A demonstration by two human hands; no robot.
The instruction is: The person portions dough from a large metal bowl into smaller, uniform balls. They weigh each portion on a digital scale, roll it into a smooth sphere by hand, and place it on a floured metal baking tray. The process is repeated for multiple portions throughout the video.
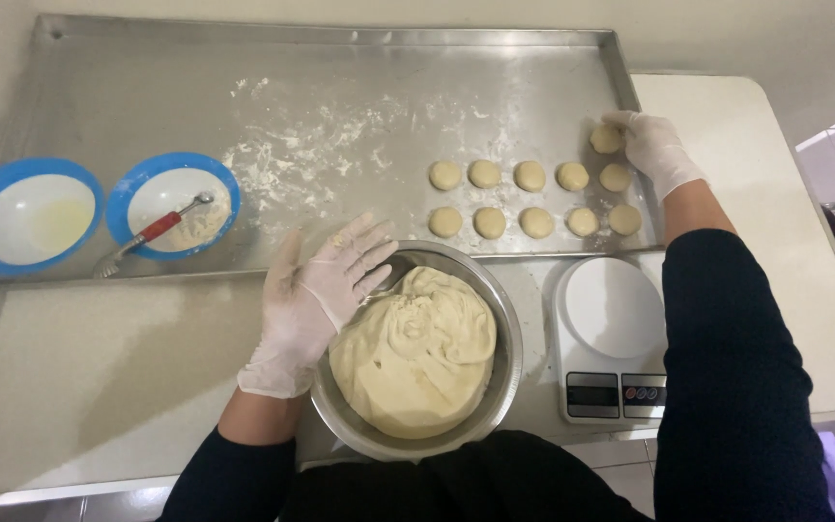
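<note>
My left hand [316, 295], in a white glove, hovers open with fingers spread just left of a steel bowl [506, 329] holding a large lump of pale dough [416, 353]. My right hand [651, 147], also gloved, reaches to the far right of a big metal tray [147, 87] and has its fingers on a small dough ball [606, 139]. Beside it lie two rows of several round dough balls [530, 176] on the floured tray.
Two blue-rimmed white bowls stand at the tray's left: one [26, 217] with a yellowish liquid, one [174, 201] with flour and a red-handled spoon [152, 230]. A white kitchen scale [613, 338] sits right of the steel bowl on the white table [99, 387].
</note>
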